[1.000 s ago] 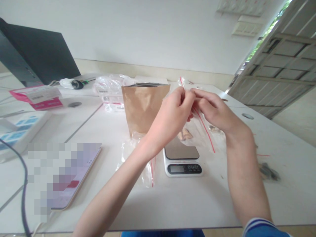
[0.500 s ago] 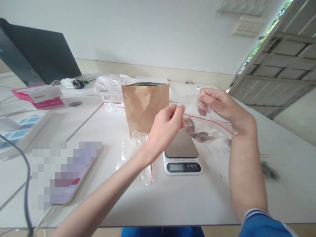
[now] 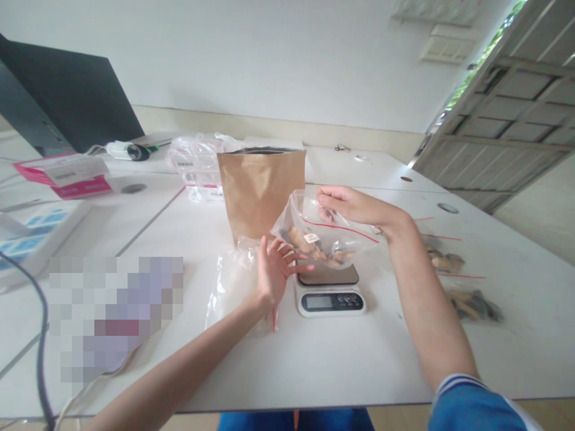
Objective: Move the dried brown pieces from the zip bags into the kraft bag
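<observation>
White table (image 3: 341,365): right hand (image 3: 348,203) pinches zip bag (image 3: 314,236) over scale (image 3: 330,293); left hand (image 3: 274,269) spread loose.

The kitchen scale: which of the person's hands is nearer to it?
Left. The left hand hovers open just beside the scale; the right hand is higher, pinching the clear bag above it.

Brown paper pouch (image 3: 260,191) — red-striped clear zip bag (image 3: 323,236).
</observation>
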### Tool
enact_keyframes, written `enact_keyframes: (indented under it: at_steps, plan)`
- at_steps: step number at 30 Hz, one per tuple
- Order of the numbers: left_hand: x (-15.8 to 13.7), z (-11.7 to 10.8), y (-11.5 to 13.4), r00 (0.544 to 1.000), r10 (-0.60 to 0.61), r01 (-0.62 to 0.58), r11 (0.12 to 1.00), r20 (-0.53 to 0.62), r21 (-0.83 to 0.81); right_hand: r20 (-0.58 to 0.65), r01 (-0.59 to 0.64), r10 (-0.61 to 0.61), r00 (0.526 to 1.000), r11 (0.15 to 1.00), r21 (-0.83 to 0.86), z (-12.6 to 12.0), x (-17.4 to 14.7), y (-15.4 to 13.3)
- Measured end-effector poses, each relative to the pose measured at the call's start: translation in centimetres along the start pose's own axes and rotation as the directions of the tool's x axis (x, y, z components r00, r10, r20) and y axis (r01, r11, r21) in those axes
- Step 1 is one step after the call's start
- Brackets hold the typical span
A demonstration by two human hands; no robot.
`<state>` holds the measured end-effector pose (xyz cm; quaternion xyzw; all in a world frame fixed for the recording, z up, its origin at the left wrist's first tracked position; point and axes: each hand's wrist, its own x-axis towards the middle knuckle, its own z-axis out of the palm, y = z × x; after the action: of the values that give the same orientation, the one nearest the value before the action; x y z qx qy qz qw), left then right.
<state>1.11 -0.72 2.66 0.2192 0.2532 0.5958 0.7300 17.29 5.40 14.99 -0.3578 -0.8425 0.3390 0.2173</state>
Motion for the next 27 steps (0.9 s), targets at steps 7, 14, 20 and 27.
enact_keyframes:
  at_steps: [7, 14, 20, 27]
  plan:
    - [-0.1, -0.3, -0.7, 0.993, -0.114, 0.113, 0.994, -0.028, -0.002, 0.046, -0.177, 0.190, 0.981, 0.962, -0.208, 0.8, 0.0, -0.6]
    - [-0.7, 0.5, -1.1, 0.979, -0.049, 0.023, 0.991, -0.197, -0.132, -0.154, -0.142, 0.078, 0.985, 0.873, -0.467, 3.3, -1.8, -4.5]
    - [-0.8, 0.4, -1.0, 0.987, -0.070, 0.040, 0.978, -0.146, -0.204, 0.102, 0.057, -0.011, 0.995, 0.884, -0.463, 4.9, -1.4, -4.7]
    - [-0.7, 0.5, -0.7, 0.972, -0.110, 0.067, 0.977, -0.209, -0.205, 0.318, 0.045, 0.080, 0.945, 0.929, -0.366, 6.2, 0.6, -2.8]
